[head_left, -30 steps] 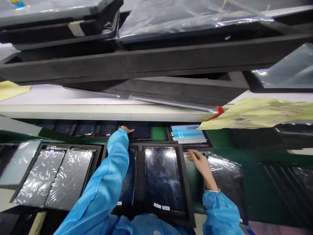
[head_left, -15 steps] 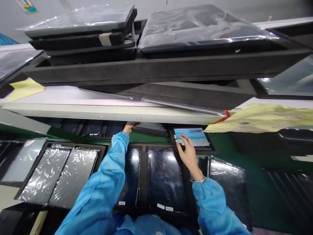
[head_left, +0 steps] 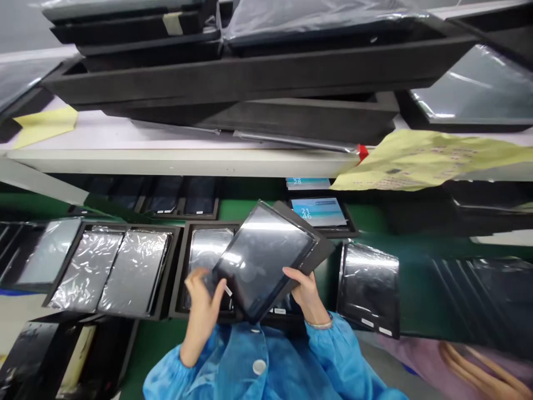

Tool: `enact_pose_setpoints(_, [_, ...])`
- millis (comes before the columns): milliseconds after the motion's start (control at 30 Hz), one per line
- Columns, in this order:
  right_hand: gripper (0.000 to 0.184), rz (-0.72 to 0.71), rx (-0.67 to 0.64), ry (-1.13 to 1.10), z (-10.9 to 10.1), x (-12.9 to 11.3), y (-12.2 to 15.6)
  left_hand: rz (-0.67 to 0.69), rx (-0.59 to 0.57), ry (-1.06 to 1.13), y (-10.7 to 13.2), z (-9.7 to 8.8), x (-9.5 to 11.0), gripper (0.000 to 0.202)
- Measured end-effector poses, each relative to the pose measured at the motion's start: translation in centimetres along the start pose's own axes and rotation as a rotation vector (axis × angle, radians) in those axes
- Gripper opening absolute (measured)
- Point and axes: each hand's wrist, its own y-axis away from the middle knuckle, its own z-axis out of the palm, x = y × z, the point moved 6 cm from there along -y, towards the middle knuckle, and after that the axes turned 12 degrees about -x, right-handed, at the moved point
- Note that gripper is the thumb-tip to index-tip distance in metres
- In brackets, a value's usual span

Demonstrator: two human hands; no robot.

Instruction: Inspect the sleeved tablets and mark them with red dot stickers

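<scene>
A dark, glossy tablet (head_left: 266, 255) is held up tilted in front of my chest, its screen reflecting the lights. Beneath it a dark grey foam board (head_left: 316, 250) juts out on the right. My left hand (head_left: 202, 303) grips the tablet's lower left corner, thumb on top near a small white label. My right hand (head_left: 308, 294) grips the right side, thumb over the edge and fingers beneath. Under the held tablet lies a foam tray (head_left: 177, 289) with film-covered panels, partly hidden.
Film-wrapped panels (head_left: 133, 272) lie in a tray at left, and another dark panel (head_left: 368, 289) at right. Beyond, a lit tablet (head_left: 318, 212) shows blue. A shelf edge (head_left: 200, 161) with stacked foam trays overhangs the bench. Another person's arm (head_left: 483, 369) is at lower right.
My left hand has come back from under the shelf, and my right hand has left the lit tablet. Both now hold the dark tablet near my body. The view has shifted downward.
</scene>
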Motion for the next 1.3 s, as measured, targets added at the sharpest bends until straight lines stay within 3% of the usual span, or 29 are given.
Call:
enact_pose_setpoints(33, [0.055, 0.020, -0.009, 0.012, 0.1, 0.1, 0.8, 0.098, 0.091, -0.136, 0.0, -0.9, 1.0, 0.075])
enact_pose_setpoints(67, [0.054, 0.040, -0.023, 0.024, 0.3, 0.2, 1.6, 0.191, 0.110, -0.227, -0.3, -0.9, 2.2, 0.084])
enact_pose_setpoints(100, [0.053, 0.062, -0.043, 0.029, 0.7, 0.3, 2.3, 0.268, 0.052, -0.275, -0.7, -0.2, 3.4, 0.093])
enact_pose_setpoints(167, [0.051, 0.083, -0.121, 0.065, 1.6, 0.1, 3.4, 0.355, -0.191, -0.264, -1.5, 2.7, 5.5, 0.097])
enact_pose_setpoints(300, [0.042, 0.014, -0.355, 0.406, 3.7, -2.5, 4.5, 0.221, -0.509, -0.132, -2.1, 7.8, 7.0, 0.105])
enact_pose_setpoints(400, [0.045, -0.027, -0.458, 0.618, 4.8, -4.4, 4.9, 0.155, -0.616, 0.015, -1.7, 8.7, 7.6, 0.118])
enact_pose_setpoints(467, [0.048, -0.039, -0.494, 0.635, 5.2, -5.1, 5.1, 0.141, -0.621, 0.123, -1.5, 7.7, 7.9, 0.115])
enact_pose_setpoints(567, [0.050, -0.046, -0.501, 0.565, 4.6, -5.1, 5.1, 0.160, -0.606, 0.295, -1.7, 5.2, 8.1, 0.093])
enact_pose_setpoints(667, [0.060, 0.039, -0.300, 0.367, 1.5, -4.4, 3.5, 0.148, -0.528, 0.480, -2.6, 2.3, 6.9, 0.069])
enact_pose_setpoints(767, [0.073, 0.098, -0.123, 0.242, -2.0, -3.5, 1.0, 0.087, -0.336, 0.660, -3.9, -0.9, 4.4, 0.057])
enact_pose_setpoints(867, [0.093, 0.051, -0.108, 0.372, -4.6, -2.4, -1.7, 0.104, -0.173, 0.683, -4.5, -4.0, 2.6, 0.051])
enact_pose_setpoints(967, [0.106, -0.013, -0.088, 0.656, -6.2, -0.6, -3.1, 0.100, -0.042, 0.685, -4.2, -6.5, 1.7, 0.050])
enact_pose_setpoints(1067, [0.107, -0.192, -0.052, 0.974, -5.4, 0.0, -2.4, 0.123, 0.045, 0.719, -3.5, -7.6, 2.0, 0.051])
enact_pose_setpoints(1167, [0.090, -0.445, 0.015, 1.161, -2.5, -1.7, 0.4, 0.198, 0.022, 0.699, -2.7, -6.8, 3.8, 0.056])
enact_pose_setpoints(1233, [0.072, -0.469, -0.023, 1.074, -0.7, -2.7, 2.3, 0.236, -0.019, 0.685, -2.1, -5.6, 5.1, 0.057])
enact_pose_setpoints(1300, [0.065, -0.304, -0.219, 0.794, 0.8, -2.4, 3.6, 0.272, -0.062, 0.661, -1.4, -4.3, 6.4, 0.056])
